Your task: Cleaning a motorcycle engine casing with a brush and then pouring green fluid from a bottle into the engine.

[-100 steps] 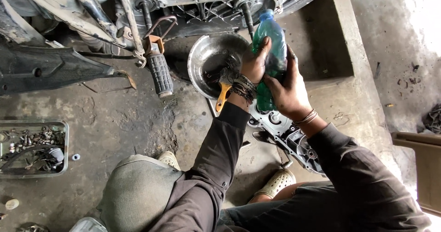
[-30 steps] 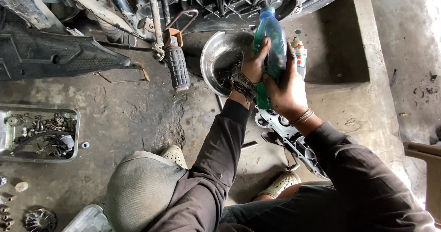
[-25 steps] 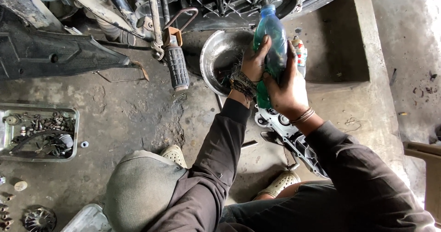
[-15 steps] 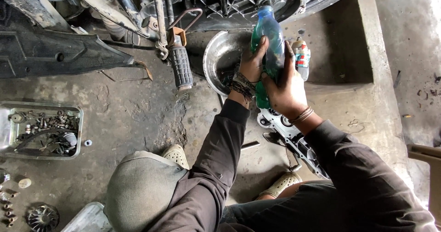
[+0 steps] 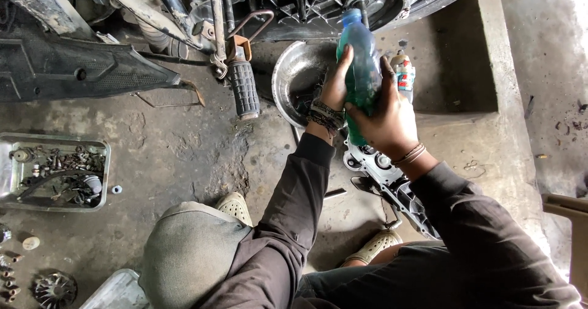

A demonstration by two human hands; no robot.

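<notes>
Both hands clamp the green bottle (image 5: 361, 70); right hand (image 5: 386, 122) wraps its lower body, left hand (image 5: 335, 85) steadies the side, keeping it upright over the steel bowl (image 5: 291, 76) at 12 o'clock; engine cover (image 5: 392, 180) lies beneath; parts tray (image 5: 55, 173) at 9 o'clock.

Metal parts tray (image 5: 54, 173) is sitting on concrete floor (image 5: 177, 143) at 9 o'clock; black footpeg (image 5: 244, 90) is hanging at 11 o'clock; grey engine cover (image 5: 392, 183) is lying near centre.
</notes>
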